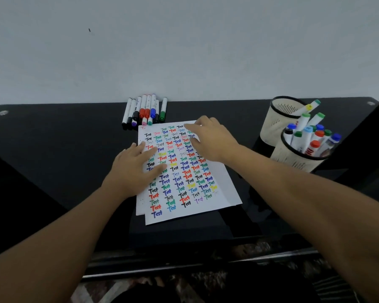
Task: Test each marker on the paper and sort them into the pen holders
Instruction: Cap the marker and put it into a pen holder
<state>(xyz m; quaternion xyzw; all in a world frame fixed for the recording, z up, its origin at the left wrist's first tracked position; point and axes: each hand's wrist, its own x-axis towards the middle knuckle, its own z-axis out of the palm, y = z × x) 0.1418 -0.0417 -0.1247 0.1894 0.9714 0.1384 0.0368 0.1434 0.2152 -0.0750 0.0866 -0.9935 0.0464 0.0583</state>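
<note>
We read one word only, "Test", handwritten over and over in rows across the top sheet of paper (pixel 185 171), in black, red, green, blue, yellow, pink and purple ink. Printing on the marker barrels (pixel 144 110) stays illegible to us.

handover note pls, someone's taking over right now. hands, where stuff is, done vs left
Left hand: flat on the paper, holds nothing.
Right hand: fingers spread over the paper's far right corner, holds no marker.
Paper: nearly filled with coloured "Test" marks; another sheet shows beneath it.
Untested markers: capped, in a row beyond the paper at the table's far edge.
Near pen holder: many markers. Far pen holder: few.
Done: many sorted. Left: test and sort the row.
</note>
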